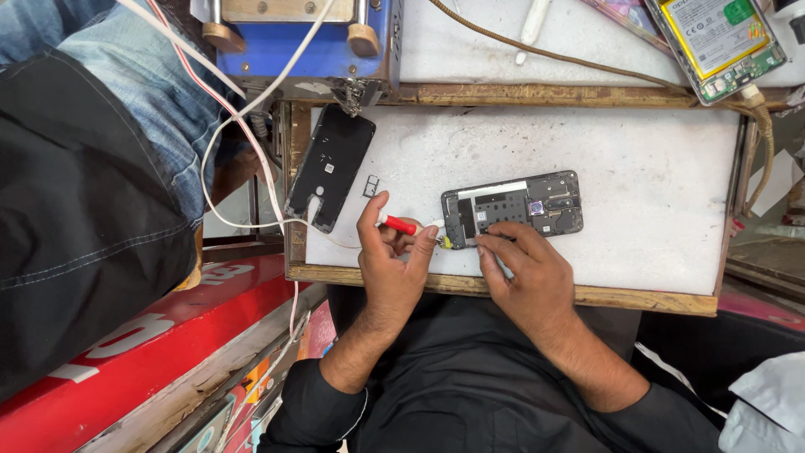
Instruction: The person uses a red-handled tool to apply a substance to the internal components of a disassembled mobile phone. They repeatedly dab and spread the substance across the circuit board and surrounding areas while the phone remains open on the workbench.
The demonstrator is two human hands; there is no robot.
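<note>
An opened black phone [524, 201] lies with its inner parts showing on a white work board [637, 168]. My left hand [390, 260] grips a small red-handled screwdriver [401, 225], whose tip is at the phone's left end. Next to it, my right hand [524, 273] rests on the phone's near edge, fingers pressing it down. A black back cover [331, 168] lies at the board's left side, and a small metal tray piece [370, 186] sits beside it.
Another opened phone with a yellow battery [717, 42] lies at the top right. A blue machine [306, 46] stands at the top. White and red cables [239, 117] run across the left. A person in jeans [126, 75] is close on the left. A red surface [168, 335] is below.
</note>
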